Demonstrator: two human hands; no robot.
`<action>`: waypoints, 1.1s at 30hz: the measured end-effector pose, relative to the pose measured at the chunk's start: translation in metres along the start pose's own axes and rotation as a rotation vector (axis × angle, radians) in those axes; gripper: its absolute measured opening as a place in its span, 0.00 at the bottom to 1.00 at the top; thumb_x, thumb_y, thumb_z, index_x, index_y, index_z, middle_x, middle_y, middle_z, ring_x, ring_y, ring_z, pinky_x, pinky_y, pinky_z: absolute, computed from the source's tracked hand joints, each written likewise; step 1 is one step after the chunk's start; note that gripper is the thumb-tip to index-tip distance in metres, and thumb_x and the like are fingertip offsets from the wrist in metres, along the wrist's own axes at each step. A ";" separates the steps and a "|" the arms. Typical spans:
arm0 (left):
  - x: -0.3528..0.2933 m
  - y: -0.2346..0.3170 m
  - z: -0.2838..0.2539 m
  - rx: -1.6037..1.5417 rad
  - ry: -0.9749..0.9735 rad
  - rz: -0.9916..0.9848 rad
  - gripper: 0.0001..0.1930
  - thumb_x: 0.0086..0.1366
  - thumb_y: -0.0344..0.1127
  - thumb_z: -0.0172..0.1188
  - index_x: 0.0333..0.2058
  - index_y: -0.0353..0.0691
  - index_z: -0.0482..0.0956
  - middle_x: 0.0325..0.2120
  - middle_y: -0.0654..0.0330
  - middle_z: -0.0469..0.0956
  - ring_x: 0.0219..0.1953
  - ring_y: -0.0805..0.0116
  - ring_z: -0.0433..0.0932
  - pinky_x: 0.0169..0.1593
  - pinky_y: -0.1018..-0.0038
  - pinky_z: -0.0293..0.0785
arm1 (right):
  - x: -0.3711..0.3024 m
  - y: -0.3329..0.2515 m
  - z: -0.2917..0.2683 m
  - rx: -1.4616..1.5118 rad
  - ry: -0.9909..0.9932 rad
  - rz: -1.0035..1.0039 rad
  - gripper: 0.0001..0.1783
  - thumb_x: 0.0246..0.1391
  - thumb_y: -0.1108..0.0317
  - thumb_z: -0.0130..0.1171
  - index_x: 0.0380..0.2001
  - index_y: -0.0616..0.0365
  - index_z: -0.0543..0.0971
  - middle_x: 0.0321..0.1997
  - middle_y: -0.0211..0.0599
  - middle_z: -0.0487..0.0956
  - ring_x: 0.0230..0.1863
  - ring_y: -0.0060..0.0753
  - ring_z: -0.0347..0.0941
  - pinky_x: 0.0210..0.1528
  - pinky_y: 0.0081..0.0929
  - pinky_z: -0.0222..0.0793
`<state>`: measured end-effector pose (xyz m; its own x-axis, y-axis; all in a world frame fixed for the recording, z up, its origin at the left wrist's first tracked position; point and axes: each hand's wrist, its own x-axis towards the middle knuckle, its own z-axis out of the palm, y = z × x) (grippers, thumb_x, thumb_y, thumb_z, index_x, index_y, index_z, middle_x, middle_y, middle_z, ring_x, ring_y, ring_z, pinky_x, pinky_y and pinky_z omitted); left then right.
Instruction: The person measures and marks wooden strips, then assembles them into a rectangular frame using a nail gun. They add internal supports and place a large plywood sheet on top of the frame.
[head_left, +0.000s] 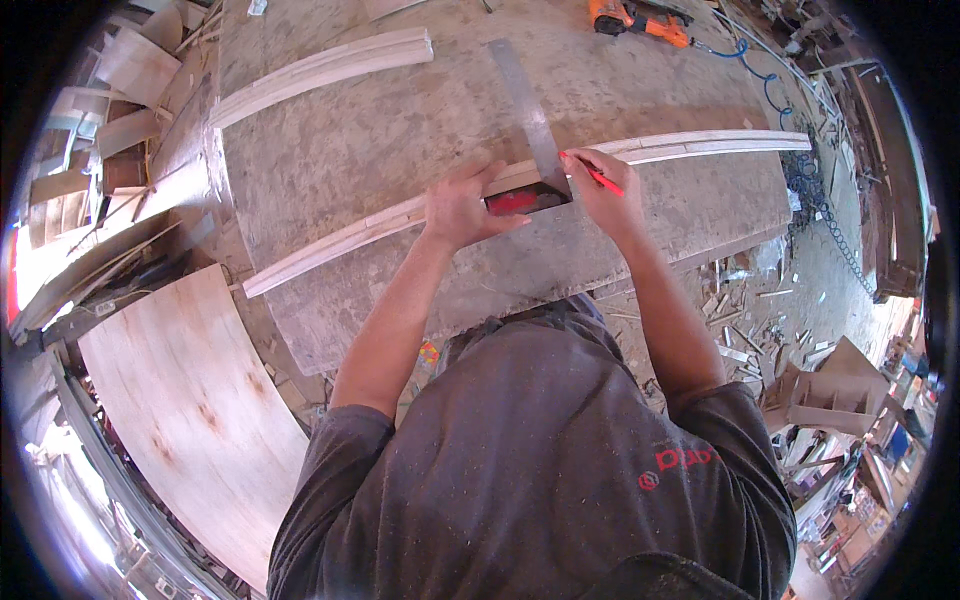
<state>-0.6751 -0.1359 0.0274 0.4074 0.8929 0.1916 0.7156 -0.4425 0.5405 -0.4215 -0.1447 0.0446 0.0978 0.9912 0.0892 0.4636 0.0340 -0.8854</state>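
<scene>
Long pale wooden strips [345, 240] lie side by side across the workbench [400, 140]. A try square [520, 95] sits over them, its metal blade pointing to the far side and its dark and red stock along their near edge. My left hand [458, 208] grips the stock and the strips, thumb on the near side and fingers over the top. In my right hand [612, 200] is a red pencil [606, 181], pinched between thumb and fingers beside the blade. Its tip is too small to tell whether it touches the wood.
Shorter wooden strips [325, 75] lie at the bench's far left. An orange nail gun [640, 22] with a blue coiled hose [768, 78] rests at the far right. A plywood sheet [190, 400] leans at lower left. Wood scraps and a cardboard box [828, 398] litter the right floor.
</scene>
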 end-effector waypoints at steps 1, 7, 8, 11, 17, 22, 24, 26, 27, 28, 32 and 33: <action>0.000 0.001 0.000 -0.010 0.001 -0.006 0.43 0.39 0.61 0.81 0.53 0.43 0.85 0.48 0.55 0.85 0.48 0.54 0.85 0.50 0.60 0.83 | 0.001 0.003 -0.001 -0.015 0.000 -0.028 0.10 0.62 0.65 0.65 0.42 0.59 0.87 0.38 0.44 0.88 0.39 0.42 0.86 0.43 0.34 0.79; -0.002 -0.003 0.001 -0.037 -0.024 -0.050 0.43 0.39 0.61 0.81 0.53 0.43 0.85 0.47 0.56 0.85 0.47 0.54 0.86 0.49 0.60 0.83 | -0.004 -0.029 -0.024 -0.257 -0.158 0.083 0.11 0.60 0.62 0.65 0.41 0.56 0.88 0.37 0.45 0.87 0.40 0.48 0.86 0.43 0.38 0.79; -0.002 -0.004 -0.001 -0.058 -0.028 -0.054 0.43 0.39 0.61 0.81 0.53 0.43 0.85 0.47 0.56 0.85 0.47 0.54 0.86 0.49 0.60 0.83 | -0.006 -0.028 -0.021 -0.189 -0.085 0.067 0.11 0.60 0.61 0.65 0.41 0.55 0.88 0.37 0.45 0.87 0.39 0.49 0.85 0.43 0.39 0.79; 0.000 0.001 0.002 0.000 -0.031 -0.042 0.43 0.40 0.61 0.80 0.54 0.43 0.85 0.46 0.56 0.85 0.46 0.54 0.86 0.49 0.60 0.83 | 0.004 -0.015 -0.005 -0.140 0.029 -0.027 0.10 0.59 0.62 0.66 0.40 0.54 0.88 0.35 0.44 0.87 0.38 0.50 0.85 0.42 0.39 0.80; -0.001 0.003 -0.013 -0.013 -0.187 -0.152 0.47 0.43 0.69 0.77 0.57 0.42 0.83 0.55 0.52 0.82 0.56 0.53 0.83 0.58 0.60 0.80 | -0.002 -0.020 -0.006 -0.362 -0.149 0.039 0.12 0.62 0.62 0.66 0.39 0.60 0.87 0.33 0.45 0.86 0.36 0.37 0.85 0.37 0.35 0.77; 0.002 -0.005 0.000 0.007 -0.143 -0.086 0.48 0.42 0.67 0.78 0.58 0.43 0.82 0.55 0.53 0.82 0.55 0.52 0.82 0.58 0.59 0.79 | -0.036 0.008 -0.001 -0.318 -0.084 0.432 0.20 0.64 0.51 0.61 0.36 0.60 0.86 0.32 0.54 0.84 0.37 0.52 0.84 0.39 0.45 0.75; 0.002 -0.001 0.001 0.035 -0.154 -0.078 0.47 0.40 0.65 0.79 0.59 0.45 0.82 0.53 0.55 0.83 0.53 0.54 0.83 0.55 0.59 0.81 | -0.047 0.019 0.020 -0.194 0.037 0.519 0.27 0.64 0.44 0.59 0.37 0.61 0.86 0.34 0.59 0.83 0.40 0.61 0.83 0.41 0.51 0.74; -0.003 -0.009 0.007 0.054 -0.094 -0.037 0.48 0.41 0.65 0.80 0.59 0.45 0.81 0.54 0.53 0.82 0.54 0.52 0.83 0.56 0.58 0.81 | -0.046 0.026 0.043 -0.081 -0.005 0.538 0.31 0.64 0.41 0.60 0.42 0.63 0.85 0.36 0.57 0.85 0.41 0.57 0.82 0.42 0.50 0.73; -0.004 -0.012 0.008 0.061 -0.064 -0.015 0.48 0.41 0.65 0.80 0.60 0.45 0.81 0.55 0.52 0.82 0.55 0.52 0.82 0.56 0.57 0.81 | -0.045 0.027 0.052 -0.064 -0.054 0.621 0.31 0.63 0.41 0.62 0.44 0.64 0.85 0.36 0.53 0.85 0.40 0.51 0.82 0.41 0.47 0.72; -0.002 -0.010 0.006 0.039 -0.083 -0.019 0.50 0.40 0.66 0.80 0.60 0.46 0.80 0.56 0.51 0.81 0.55 0.51 0.82 0.56 0.57 0.80 | -0.046 0.034 0.057 0.090 -0.005 0.658 0.26 0.64 0.45 0.63 0.42 0.62 0.85 0.30 0.42 0.81 0.32 0.40 0.76 0.34 0.41 0.67; -0.001 -0.003 -0.003 0.007 -0.123 -0.042 0.59 0.34 0.73 0.79 0.64 0.46 0.76 0.59 0.49 0.79 0.59 0.48 0.80 0.62 0.55 0.76 | -0.048 0.030 0.047 0.386 0.122 0.702 0.14 0.66 0.56 0.65 0.39 0.56 0.85 0.17 0.16 0.68 0.15 0.13 0.59 0.17 0.25 0.49; 0.001 0.000 -0.005 0.009 -0.121 -0.040 0.62 0.32 0.76 0.78 0.66 0.46 0.75 0.60 0.48 0.78 0.60 0.48 0.79 0.64 0.54 0.73 | -0.049 0.021 0.038 0.376 0.147 0.699 0.12 0.66 0.57 0.66 0.38 0.55 0.84 0.16 0.15 0.65 0.14 0.11 0.56 0.16 0.23 0.45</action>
<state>-0.6774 -0.1351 0.0317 0.4437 0.8935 0.0693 0.7372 -0.4079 0.5387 -0.4500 -0.1878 0.0042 0.3831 0.7727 -0.5062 -0.0725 -0.5211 -0.8504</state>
